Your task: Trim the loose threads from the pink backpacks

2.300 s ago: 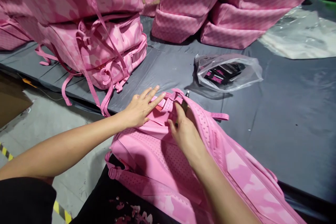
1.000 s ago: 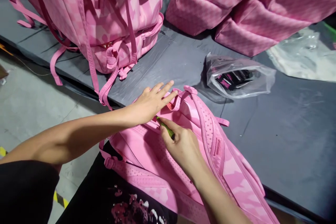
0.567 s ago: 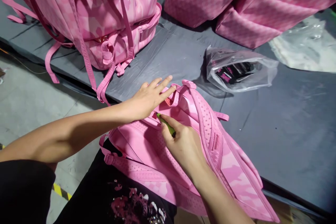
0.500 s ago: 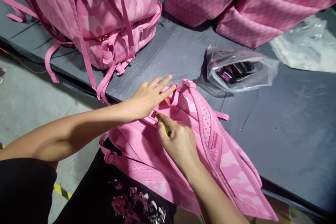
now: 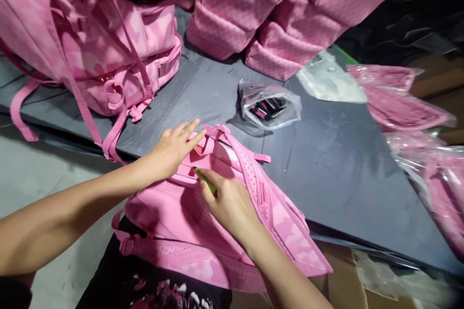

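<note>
A pink camouflage backpack [image 5: 163, 210] lies across my lap and the table's edge, its strap side facing up. My left hand [image 5: 173, 152] rests flat on its upper part near the top loop, fingers spread. In my right hand [image 5: 230, 199] is a slim green-handled tool [image 5: 207, 182], whose tip touches the pink fabric just below my left fingers. Exactly what kind of tool it is, I cannot make out, since my fingers cover much of it.
An open clear plastic bag [image 5: 271, 106] of black and pink pieces lies beyond the backpack. Other pink backpacks [image 5: 126, 34] stand at the back left, quilted pink bags [image 5: 224, 24] behind. Plastic-wrapped pink items [image 5: 402, 101] line the right side of the table [image 5: 348, 174].
The view has swung to the right, so things sit further left and wrapped items show at the right. Both hands keep about the same place on the backpack.
</note>
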A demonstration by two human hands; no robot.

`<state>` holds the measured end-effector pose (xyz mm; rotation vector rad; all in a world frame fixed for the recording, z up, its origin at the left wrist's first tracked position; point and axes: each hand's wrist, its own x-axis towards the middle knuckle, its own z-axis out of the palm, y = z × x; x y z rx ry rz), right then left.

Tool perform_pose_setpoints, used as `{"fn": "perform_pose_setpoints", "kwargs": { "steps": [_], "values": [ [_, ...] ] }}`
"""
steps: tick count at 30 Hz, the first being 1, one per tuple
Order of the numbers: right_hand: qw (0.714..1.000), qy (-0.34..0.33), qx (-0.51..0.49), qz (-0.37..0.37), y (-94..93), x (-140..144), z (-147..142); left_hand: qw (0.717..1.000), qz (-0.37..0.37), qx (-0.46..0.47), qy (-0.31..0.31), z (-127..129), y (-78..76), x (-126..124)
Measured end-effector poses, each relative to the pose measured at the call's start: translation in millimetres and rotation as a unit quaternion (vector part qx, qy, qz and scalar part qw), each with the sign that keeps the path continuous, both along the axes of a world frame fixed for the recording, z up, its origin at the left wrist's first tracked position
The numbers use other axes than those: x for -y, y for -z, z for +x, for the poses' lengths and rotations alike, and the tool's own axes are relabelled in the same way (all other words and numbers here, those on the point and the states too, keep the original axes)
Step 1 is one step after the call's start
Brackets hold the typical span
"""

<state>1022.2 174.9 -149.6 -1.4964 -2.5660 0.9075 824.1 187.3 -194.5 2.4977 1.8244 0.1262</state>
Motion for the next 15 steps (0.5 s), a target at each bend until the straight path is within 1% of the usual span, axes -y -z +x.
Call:
{"fn": "perform_pose_setpoints", "kwargs": {
  "steps": [1, 3, 4, 5, 6, 7, 8, 9, 10, 11, 12, 13, 14, 15],
  "values": [
    [0.998, -0.01, -0.052, -0.029, -11.1, 0.1, 9.3, 1.0, 0.001, 0.002, 0.003, -0.2, 0.1, -0.6],
    [0.982, -0.031, -0.174, -0.07, -36.3, -1.4, 30.5, 1.0, -0.001, 0.011, 0.003, -0.3, -0.6, -1.5],
    [0.969, -0.026, -0.235, -0.071, -48.6, -4.6, 41.2, 1.0, -0.005, 0.014, 0.0, -0.3, -1.1, -1.7],
    [0.954, 0.0, -0.296, -0.051, -59.1, -10.3, 51.3, 1.0, -0.008, 0.017, -0.004, -0.1, -1.6, -1.9],
    [0.931, 0.041, -0.361, -0.011, -66.8, -19.3, 60.3, 1.0, -0.011, 0.018, -0.007, 0.0, -1.9, -1.9],
    [0.898, 0.089, -0.428, 0.047, -70.6, -31.6, 68.1, 1.0, -0.013, 0.019, -0.008, 0.1, -1.8, -1.9],
    [0.859, 0.134, -0.48, 0.115, -70.0, -47.3, 74.8, 1.0, -0.012, 0.019, -0.007, 0.2, -1.4, -1.8],
    [0.826, 0.171, -0.504, 0.185, -64.9, -65.9, 80.4, 1.0, -0.01, 0.018, -0.005, 0.3, -0.8, -1.8],
    [0.811, 0.193, -0.491, 0.254, -55.7, -86.7, 85.0, 1.0, -0.006, 0.017, -0.003, 0.5, -0.2, -1.7],
    [0.827, 0.204, -0.427, 0.303, -43.3, -108.7, 88.7, 1.0, -0.003, 0.015, -0.003, 1.0, 0.2, -1.7],
    [0.861, 0.212, -0.324, 0.329, -29.1, -130.8, 91.4, 1.0, -0.002, 0.012, -0.004, 1.6, 0.0, -1.8],
    [0.895, 0.219, -0.204, 0.331, -14.2, -152.0, 93.0, 1.0, -0.004, 0.009, -0.005, 2.4, -0.9, -2.0],
    [0.914, 0.227, -0.094, 0.322, 0.2, -171.5, 93.4, 1.0, -0.011, 0.003, -0.008, 3.4, -2.6, -2.4],
    [0.923, 0.23, 0.003, 0.31, 13.4, -188.6, 92.7, 1.0, -0.025, -0.003, -0.011, 4.6, -4.9, -3.1]
  ]
}}
